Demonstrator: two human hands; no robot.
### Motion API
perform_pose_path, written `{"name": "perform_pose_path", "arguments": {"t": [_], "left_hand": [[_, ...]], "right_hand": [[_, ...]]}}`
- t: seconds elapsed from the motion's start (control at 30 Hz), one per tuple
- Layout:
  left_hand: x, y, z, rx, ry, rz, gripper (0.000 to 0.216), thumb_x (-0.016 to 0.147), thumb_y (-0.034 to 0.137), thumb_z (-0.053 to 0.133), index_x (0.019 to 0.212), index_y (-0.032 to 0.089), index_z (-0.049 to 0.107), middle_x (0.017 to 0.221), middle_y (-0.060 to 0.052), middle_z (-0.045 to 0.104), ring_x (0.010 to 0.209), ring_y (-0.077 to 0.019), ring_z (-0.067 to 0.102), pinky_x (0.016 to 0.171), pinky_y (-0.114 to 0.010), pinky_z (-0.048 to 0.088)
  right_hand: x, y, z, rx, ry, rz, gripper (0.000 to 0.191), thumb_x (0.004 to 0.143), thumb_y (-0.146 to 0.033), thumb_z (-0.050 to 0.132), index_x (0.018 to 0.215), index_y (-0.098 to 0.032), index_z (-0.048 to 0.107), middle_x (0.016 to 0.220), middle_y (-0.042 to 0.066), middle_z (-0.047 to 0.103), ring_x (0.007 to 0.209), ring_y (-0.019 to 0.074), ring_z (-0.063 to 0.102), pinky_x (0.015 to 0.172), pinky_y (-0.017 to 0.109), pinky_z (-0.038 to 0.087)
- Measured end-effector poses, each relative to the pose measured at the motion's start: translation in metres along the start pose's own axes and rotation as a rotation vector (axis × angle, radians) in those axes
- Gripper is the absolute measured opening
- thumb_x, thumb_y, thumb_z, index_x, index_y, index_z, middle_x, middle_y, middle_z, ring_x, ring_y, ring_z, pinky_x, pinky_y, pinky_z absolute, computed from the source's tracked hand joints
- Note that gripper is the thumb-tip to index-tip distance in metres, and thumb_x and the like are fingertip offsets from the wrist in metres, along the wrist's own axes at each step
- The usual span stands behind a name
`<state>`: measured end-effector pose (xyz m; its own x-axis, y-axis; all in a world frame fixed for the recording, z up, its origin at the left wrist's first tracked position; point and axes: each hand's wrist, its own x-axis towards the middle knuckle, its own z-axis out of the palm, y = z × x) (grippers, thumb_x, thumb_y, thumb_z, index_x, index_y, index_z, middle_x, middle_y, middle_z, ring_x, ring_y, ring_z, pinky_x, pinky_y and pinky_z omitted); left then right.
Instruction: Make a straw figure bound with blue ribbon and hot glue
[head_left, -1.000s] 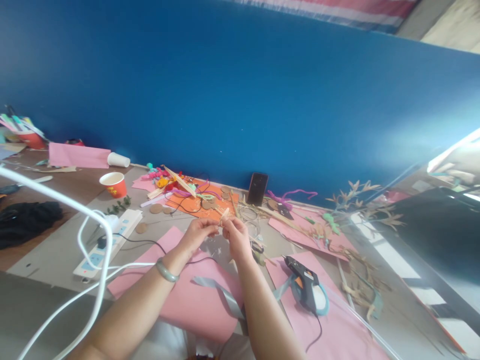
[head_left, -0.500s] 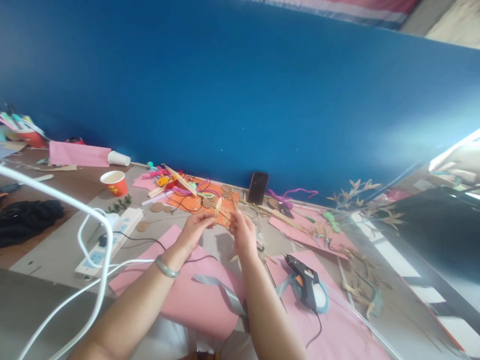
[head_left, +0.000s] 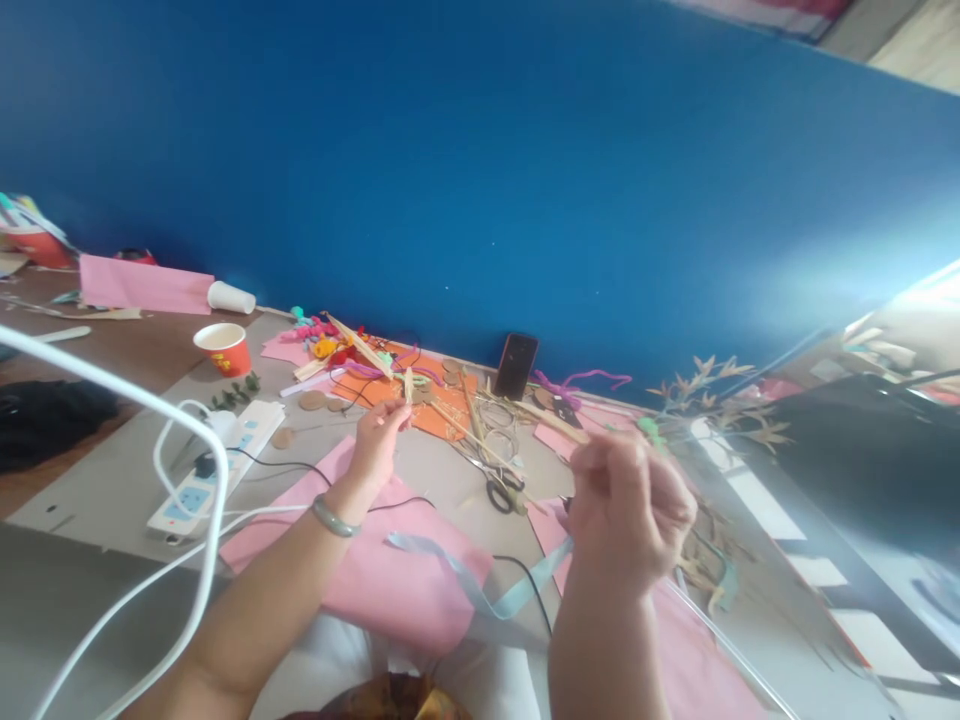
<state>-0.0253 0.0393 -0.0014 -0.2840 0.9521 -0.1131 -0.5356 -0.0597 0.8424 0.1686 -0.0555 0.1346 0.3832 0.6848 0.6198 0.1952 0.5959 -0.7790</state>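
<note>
My left hand [head_left: 381, 432], with a bangle at the wrist, pinches a small pale wooden piece [head_left: 409, 385] upright between thumb and fingertips above the orange sheet [head_left: 442, 420]. To the right and closer to me, my right hand [head_left: 630, 500] is closed with its fingers curled in. A strip of pale wood [head_left: 555, 423] runs up to its fingertips, but I cannot tell whether it is held or lies behind. Between the hands lie dark-handled scissors [head_left: 502, 490] and thin sticks. The glue gun is mostly hidden behind my right hand.
A phone [head_left: 516, 366] leans against the blue wall [head_left: 480, 180]. At left are a paper cup [head_left: 225, 350], a power strip [head_left: 217, 470] and a white cable [head_left: 214, 490] crossing the foreground. Pink sheets [head_left: 405, 590], a ribbon [head_left: 510, 602] and dried twigs [head_left: 720, 400] lie around.
My hands were close together over the orange sheet. The right hand has pulled away to the right and towards me; the left has shifted slightly left, still pinching the wooden piece.
</note>
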Motion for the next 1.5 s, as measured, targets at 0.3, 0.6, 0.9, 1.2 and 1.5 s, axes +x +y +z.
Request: {"name": "perform_pose_path", "arguments": {"t": [0.3, 0.6, 0.9, 1.2, 1.5], "left_hand": [[0.001, 0.002, -0.001, -0.022, 0.023, 0.063, 0.018, 0.062, 0.026, 0.070, 0.073, 0.015, 0.062, 0.052, 0.005, 0.055, 0.051, -0.0080, 0.048, 0.057, -0.023, 0.036], [0.002, 0.000, -0.001, -0.017, 0.047, 0.073, 0.017, 0.062, 0.025, 0.070, 0.072, 0.014, 0.063, 0.053, 0.004, 0.055, 0.052, -0.0086, 0.049, 0.057, -0.023, 0.036], [0.002, 0.000, 0.001, 0.014, 0.053, 0.076, 0.019, 0.058, 0.026, 0.070, 0.071, 0.014, 0.062, 0.054, 0.003, 0.056, 0.052, -0.0094, 0.050, 0.057, -0.024, 0.038], [-0.004, -0.003, 0.000, 0.056, -0.028, 0.046, 0.020, 0.060, 0.028, 0.071, 0.072, 0.014, 0.063, 0.055, 0.003, 0.057, 0.053, -0.0096, 0.050, 0.058, -0.025, 0.037], [-0.003, 0.000, 0.003, 0.081, -0.039, -0.024, 0.022, 0.056, 0.028, 0.073, 0.071, 0.013, 0.065, 0.054, 0.001, 0.060, 0.050, -0.0095, 0.050, 0.057, -0.026, 0.040]], "right_hand": [[-0.012, 0.050, -0.047, -0.923, -0.963, 0.109, 0.036, 0.089, -0.035, 0.046, 0.060, -0.021, 0.062, 0.055, 0.002, 0.060, 0.048, 0.0137, 0.050, 0.049, 0.026, 0.029], [-0.009, 0.044, -0.085, -0.984, -0.291, -0.112, 0.024, 0.082, -0.040, 0.057, 0.074, -0.018, 0.063, 0.068, 0.003, 0.058, 0.064, 0.0184, 0.054, 0.061, 0.029, 0.041], [-0.029, 0.086, -0.047, -1.152, -1.036, -0.320, 0.024, 0.084, -0.020, 0.059, 0.107, -0.022, 0.064, 0.107, 0.010, 0.062, 0.099, 0.0243, 0.054, 0.088, 0.038, 0.035], [-0.049, 0.112, -0.009, -1.109, -1.253, -0.300, 0.016, 0.083, -0.008, 0.051, 0.077, -0.016, 0.063, 0.081, 0.009, 0.061, 0.081, 0.0213, 0.054, 0.075, 0.034, 0.035], [0.017, 0.081, -0.043, -0.214, -0.451, 0.272, 0.011, 0.083, -0.032, 0.058, 0.085, -0.021, 0.056, 0.073, 0.001, 0.064, 0.069, 0.0162, 0.061, 0.069, 0.031, 0.047]]}}
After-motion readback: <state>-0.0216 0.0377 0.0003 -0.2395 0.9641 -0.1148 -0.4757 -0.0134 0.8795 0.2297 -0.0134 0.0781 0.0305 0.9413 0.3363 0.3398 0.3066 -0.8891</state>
